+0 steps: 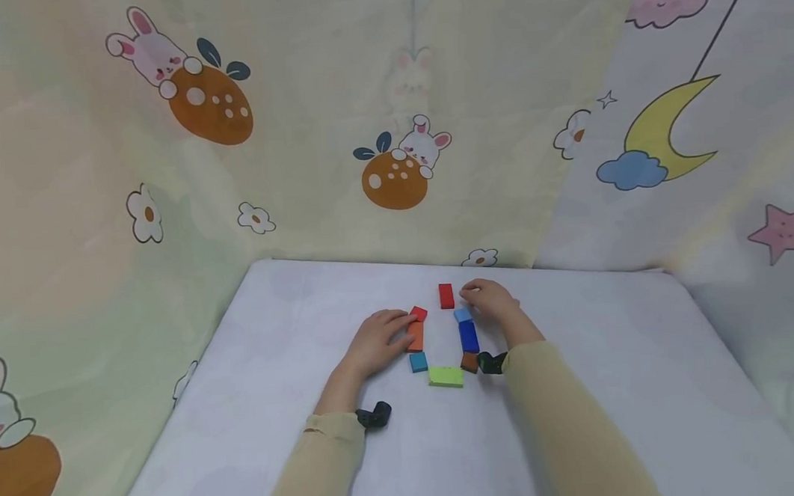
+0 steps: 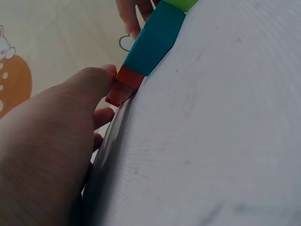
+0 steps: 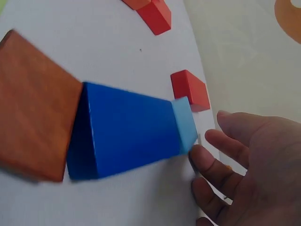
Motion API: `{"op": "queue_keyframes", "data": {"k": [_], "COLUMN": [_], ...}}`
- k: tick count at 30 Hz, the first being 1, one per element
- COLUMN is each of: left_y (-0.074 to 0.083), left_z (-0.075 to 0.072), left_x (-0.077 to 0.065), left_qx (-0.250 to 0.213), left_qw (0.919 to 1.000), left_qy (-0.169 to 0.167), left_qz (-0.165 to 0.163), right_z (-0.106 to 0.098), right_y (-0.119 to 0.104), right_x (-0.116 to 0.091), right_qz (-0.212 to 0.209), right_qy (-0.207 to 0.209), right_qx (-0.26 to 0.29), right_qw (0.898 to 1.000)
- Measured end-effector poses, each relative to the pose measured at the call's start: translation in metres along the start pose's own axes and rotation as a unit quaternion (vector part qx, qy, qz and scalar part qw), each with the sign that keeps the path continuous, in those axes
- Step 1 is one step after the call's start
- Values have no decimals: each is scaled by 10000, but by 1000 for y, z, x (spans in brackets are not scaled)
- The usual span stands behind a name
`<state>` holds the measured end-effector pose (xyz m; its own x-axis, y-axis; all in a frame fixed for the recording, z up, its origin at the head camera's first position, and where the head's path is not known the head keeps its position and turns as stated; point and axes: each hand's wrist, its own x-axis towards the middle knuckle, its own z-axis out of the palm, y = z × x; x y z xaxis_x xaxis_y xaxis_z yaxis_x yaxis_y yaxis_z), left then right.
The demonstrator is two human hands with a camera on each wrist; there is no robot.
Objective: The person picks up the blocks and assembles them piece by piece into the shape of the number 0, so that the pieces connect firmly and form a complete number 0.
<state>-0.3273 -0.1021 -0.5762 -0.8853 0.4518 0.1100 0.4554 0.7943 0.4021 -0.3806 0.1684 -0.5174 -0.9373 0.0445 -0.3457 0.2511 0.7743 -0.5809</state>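
Observation:
My left hand (image 1: 378, 344) lies at the left side of the block ring, its fingertips right at a small red block (image 1: 419, 313) and its thumb against an orange block (image 1: 415, 337). In the left wrist view the thumb overlaps the edge of the orange block (image 2: 129, 77). My right hand (image 1: 492, 300) hovers with loosely bent, empty fingers beside a light blue block (image 3: 185, 123). A longer red block (image 1: 446, 296) lies just left of its fingertips at the far end. Below the light blue block sits a dark blue block (image 1: 468, 336).
A brown block (image 1: 469, 362), a yellow-green block (image 1: 446, 376) and a teal block (image 1: 419, 362) form the near end of the ring. They lie on a white-covered table (image 1: 246, 451). A printed cloth (image 1: 312, 170) hangs behind its far edge.

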Motion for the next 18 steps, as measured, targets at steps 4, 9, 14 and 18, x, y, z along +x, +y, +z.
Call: {"op": "queue_keyframes", "data": {"k": [4,9,14,18], "left_y": [0,1,1,1], "left_z": [-2,-2,-3,-4], "left_x": [0,0,0,-1], "left_qx": [-68,-31,16,-77], "left_qw": [10000,10000,10000,10000], "left_qy": [-31,-33,-18,-39], "left_qz": [1,9,15,-42], "right_z": [3,9,16,21], "right_y": [-8,-12,-15,-18], "right_x": [2,8,15,19], "right_qz": [5,10,-31,-151], "right_qy": [66,173,181,203], "right_qx": [73,108,-6,-190], "right_qw": [10000,9998,9998,9995]}}
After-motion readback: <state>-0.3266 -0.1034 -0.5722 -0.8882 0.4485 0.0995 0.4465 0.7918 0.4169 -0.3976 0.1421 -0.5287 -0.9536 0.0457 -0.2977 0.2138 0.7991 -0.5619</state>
